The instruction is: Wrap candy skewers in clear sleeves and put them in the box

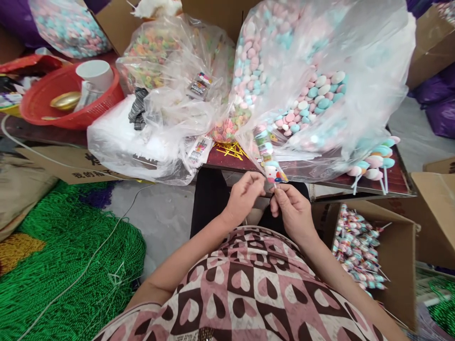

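A wrapped marshmallow skewer point(268, 154) in printed clear film points away from me over the table's front edge. My right hand point(295, 210) is closed in a pinch on its stick, just below the wrapper's gathered end. My left hand point(247, 195) is beside that end with fingers curled and pressed together. What it pinches, if anything, is too small to make out. Short gold twist ties point(232, 150) lie on the table ahead of my left hand. A big clear bag of pink, white and blue marshmallows point(322, 92) stands just beyond the skewer.
Unwrapped marshmallow skewers point(375, 161) lie at the table's right corner. Below them, a cardboard box point(396, 265) holds many wrapped ones. Bags of gummy candy point(152, 52) and a red basket point(71, 104) sit left. Green bead strands point(88, 255) cover the floor, crossed by a white cord.
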`<action>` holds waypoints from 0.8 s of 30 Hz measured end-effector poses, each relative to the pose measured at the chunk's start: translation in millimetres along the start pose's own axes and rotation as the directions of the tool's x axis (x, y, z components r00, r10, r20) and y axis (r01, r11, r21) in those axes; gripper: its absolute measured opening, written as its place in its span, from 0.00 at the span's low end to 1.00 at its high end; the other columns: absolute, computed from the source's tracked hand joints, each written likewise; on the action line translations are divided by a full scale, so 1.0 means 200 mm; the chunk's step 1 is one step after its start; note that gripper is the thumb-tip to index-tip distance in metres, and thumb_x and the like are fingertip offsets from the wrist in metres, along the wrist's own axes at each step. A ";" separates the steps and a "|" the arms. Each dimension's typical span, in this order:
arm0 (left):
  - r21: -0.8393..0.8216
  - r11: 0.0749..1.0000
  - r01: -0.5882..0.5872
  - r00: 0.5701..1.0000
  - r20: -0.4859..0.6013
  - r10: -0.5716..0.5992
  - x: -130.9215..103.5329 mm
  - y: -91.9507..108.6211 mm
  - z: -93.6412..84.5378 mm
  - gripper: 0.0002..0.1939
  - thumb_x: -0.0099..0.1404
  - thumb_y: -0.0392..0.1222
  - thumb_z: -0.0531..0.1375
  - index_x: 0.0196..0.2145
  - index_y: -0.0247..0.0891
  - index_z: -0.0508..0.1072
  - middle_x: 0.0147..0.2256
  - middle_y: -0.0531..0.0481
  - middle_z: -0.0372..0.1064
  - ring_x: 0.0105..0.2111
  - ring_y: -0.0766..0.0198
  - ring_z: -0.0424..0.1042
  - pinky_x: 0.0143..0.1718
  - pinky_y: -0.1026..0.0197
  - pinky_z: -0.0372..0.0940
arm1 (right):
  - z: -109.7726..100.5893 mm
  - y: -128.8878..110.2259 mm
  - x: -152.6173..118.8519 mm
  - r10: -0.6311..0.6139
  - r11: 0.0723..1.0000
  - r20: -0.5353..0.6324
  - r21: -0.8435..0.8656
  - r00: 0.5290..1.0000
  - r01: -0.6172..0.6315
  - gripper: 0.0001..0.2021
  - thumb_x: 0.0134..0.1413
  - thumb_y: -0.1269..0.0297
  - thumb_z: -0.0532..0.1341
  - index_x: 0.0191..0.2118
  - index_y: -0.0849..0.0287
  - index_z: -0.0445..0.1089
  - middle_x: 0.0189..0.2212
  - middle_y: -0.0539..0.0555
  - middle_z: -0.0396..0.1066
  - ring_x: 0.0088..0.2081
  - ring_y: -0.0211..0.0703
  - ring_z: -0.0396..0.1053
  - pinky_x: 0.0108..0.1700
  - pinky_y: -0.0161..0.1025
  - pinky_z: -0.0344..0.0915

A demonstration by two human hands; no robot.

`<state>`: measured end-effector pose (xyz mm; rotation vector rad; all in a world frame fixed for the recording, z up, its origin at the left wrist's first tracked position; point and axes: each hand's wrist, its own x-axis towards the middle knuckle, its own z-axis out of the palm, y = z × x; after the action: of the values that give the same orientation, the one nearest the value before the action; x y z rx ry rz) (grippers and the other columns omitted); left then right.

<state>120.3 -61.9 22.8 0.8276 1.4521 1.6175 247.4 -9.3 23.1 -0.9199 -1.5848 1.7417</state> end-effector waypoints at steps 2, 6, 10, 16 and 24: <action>-0.286 0.956 0.057 0.998 -0.001 -0.060 0.03 0.01 -0.01 0.17 0.65 0.53 0.55 0.44 0.38 0.70 0.35 0.49 0.71 0.36 0.65 0.70 0.38 0.63 0.64 | -0.01 0.00 -0.01 0.033 0.998 0.056 0.055 0.998 -0.036 0.10 0.60 0.54 0.58 0.36 0.56 0.68 0.15 0.42 0.61 0.16 0.31 0.55 0.21 0.31 0.53; -0.557 0.823 0.111 0.994 0.049 -0.100 0.07 0.07 -0.02 0.18 0.61 0.51 0.61 0.44 0.38 0.71 0.37 0.48 0.74 0.40 0.60 0.73 0.41 0.60 0.65 | -0.03 0.03 -0.02 0.095 0.995 0.112 0.006 0.989 -0.097 0.11 0.59 0.54 0.60 0.36 0.57 0.71 0.13 0.42 0.59 0.16 0.31 0.55 0.21 0.32 0.51; -0.623 0.768 0.147 0.989 0.072 -0.131 0.08 0.10 -0.02 0.16 0.57 0.40 0.64 0.43 0.38 0.71 0.32 0.50 0.75 0.40 0.59 0.75 0.41 0.59 0.65 | -0.04 0.03 0.00 0.098 0.994 0.042 -0.048 0.994 -0.096 0.11 0.54 0.55 0.64 0.37 0.57 0.75 0.22 0.47 0.69 0.24 0.35 0.65 0.28 0.34 0.62; -0.619 0.773 0.140 0.990 0.070 -0.124 0.06 0.06 -0.02 0.12 0.54 0.37 0.63 0.37 0.38 0.69 0.29 0.52 0.75 0.41 0.57 0.75 0.42 0.57 0.66 | -0.04 0.02 0.01 0.195 0.953 0.018 0.233 0.981 -0.194 0.09 0.49 0.58 0.68 0.37 0.52 0.79 0.35 0.50 0.76 0.34 0.38 0.70 0.38 0.36 0.66; -0.535 0.836 0.123 0.988 0.149 -0.050 0.02 0.07 -0.02 0.09 0.53 0.37 0.63 0.34 0.39 0.71 0.30 0.51 0.74 0.46 0.55 0.74 0.51 0.52 0.64 | -0.02 0.01 0.02 0.316 0.804 0.161 0.478 0.935 -0.354 0.08 0.48 0.60 0.68 0.35 0.53 0.77 0.43 0.52 0.76 0.45 0.44 0.70 0.51 0.44 0.67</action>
<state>112.3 -59.9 36.6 0.5125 0.8480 1.7456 248.3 -4.1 20.2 -0.9102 -0.9505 2.3121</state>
